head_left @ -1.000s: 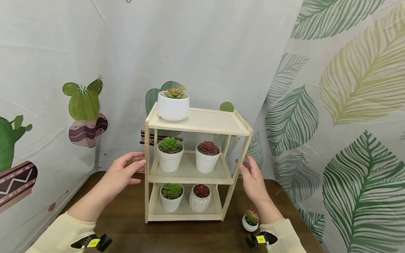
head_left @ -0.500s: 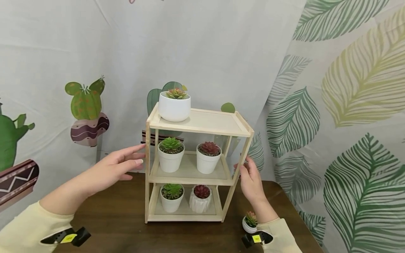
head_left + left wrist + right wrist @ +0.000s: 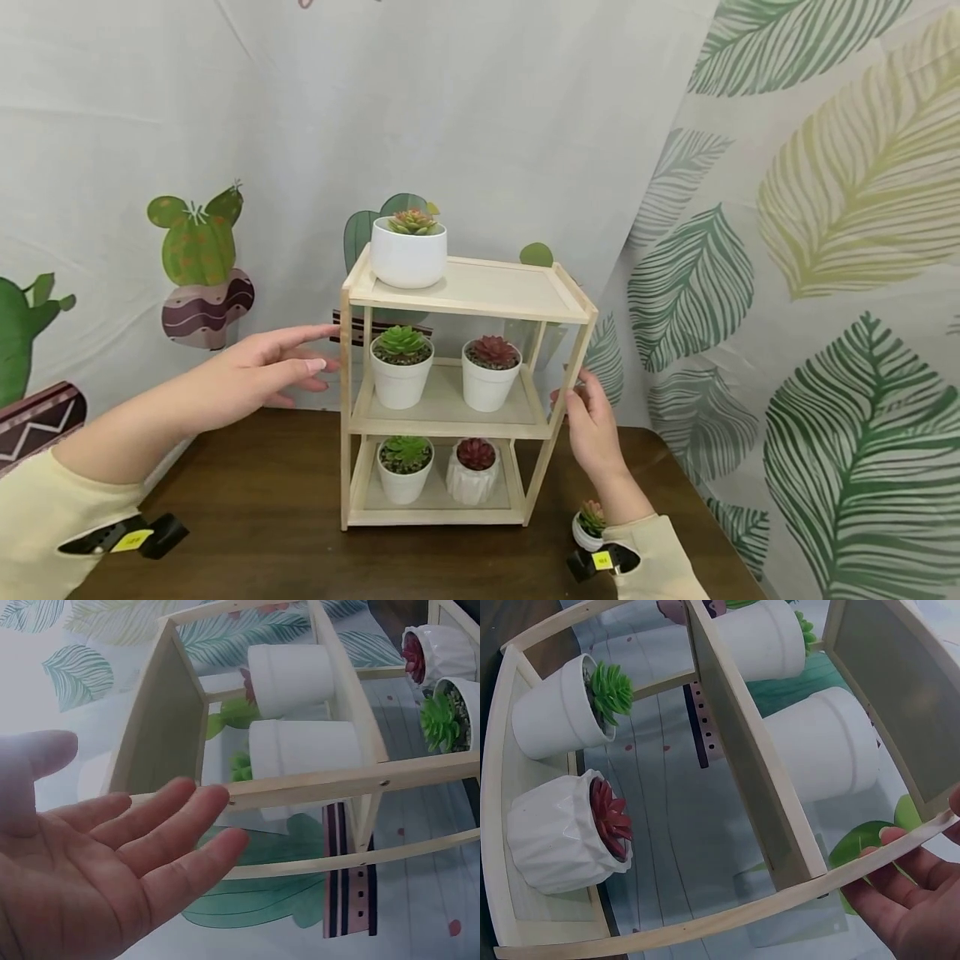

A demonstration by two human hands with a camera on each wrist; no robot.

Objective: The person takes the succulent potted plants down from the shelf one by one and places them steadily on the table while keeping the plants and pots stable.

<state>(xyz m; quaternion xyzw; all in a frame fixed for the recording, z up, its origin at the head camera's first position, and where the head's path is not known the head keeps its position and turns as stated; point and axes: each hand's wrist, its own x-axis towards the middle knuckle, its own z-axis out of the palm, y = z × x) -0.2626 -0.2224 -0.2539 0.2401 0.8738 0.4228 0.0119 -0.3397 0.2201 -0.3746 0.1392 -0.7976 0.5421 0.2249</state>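
Note:
A three-tier wooden plant shelf [image 3: 510, 287] stands upright on the dark table. My left hand [image 3: 258, 375] is beside its left front post, fingers spread and extended, fingertips right at the wood in the head view. The palm faces up in the left wrist view, holding nothing. On the other side, my right hand [image 3: 596, 425] grips the right post [image 3: 780, 900] between thumb and fingers. A white pot with a succulent [image 3: 409, 252] sits on the top tier. The middle tier bears a green potted succulent [image 3: 402, 379] and a red one [image 3: 491, 383].
On the bottom tier are a green succulent in a white pot [image 3: 405, 479] and a dark red one in a ribbed pot [image 3: 472, 479]. A small potted succulent [image 3: 587, 533] stands on the table [image 3: 285, 533] near my right wrist. Printed cloth hangs behind.
My left hand has drawn back from the left post, moving left and slightly up as its fingers straightened. My right hand keeps to the right post, and the shelf stays in place.

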